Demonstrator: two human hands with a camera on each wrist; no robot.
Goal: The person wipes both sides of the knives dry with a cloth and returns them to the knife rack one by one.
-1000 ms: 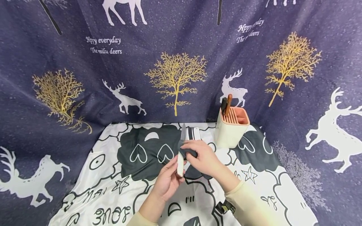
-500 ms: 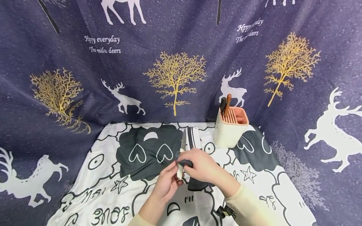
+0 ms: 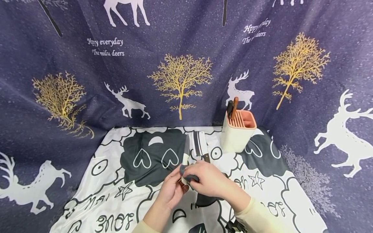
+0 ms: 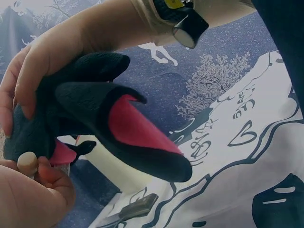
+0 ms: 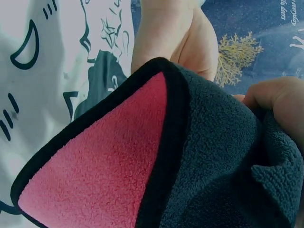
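Note:
A knife point(image 3: 186, 144) with a white handle points away from me, its blade toward the back of the table. My left hand point(image 3: 171, 187) grips the lower handle; the handle's end point(image 4: 27, 162) shows between its fingers in the left wrist view. My right hand point(image 3: 208, 178) pinches a dark grey towel point(image 5: 213, 137) around the handle, close to the left fingers. The towel's pink underside point(image 5: 109, 152) shows where it folds and hangs down. Cloth and fingers hide part of the handle.
Just right of the knife lies a cleaver point(image 3: 203, 142) with a brown handle. A cream knife block point(image 3: 237, 139) with an orange slotted top stands at the back right, holding a black handle point(image 3: 230, 108) and a brown handle point(image 3: 234, 106). A patterned curtain hangs behind.
My right hand and the towel have slid toward me down the knife handle, uncovering its upper part. More of the cleaver shows now. My left hand stays nearly in place.

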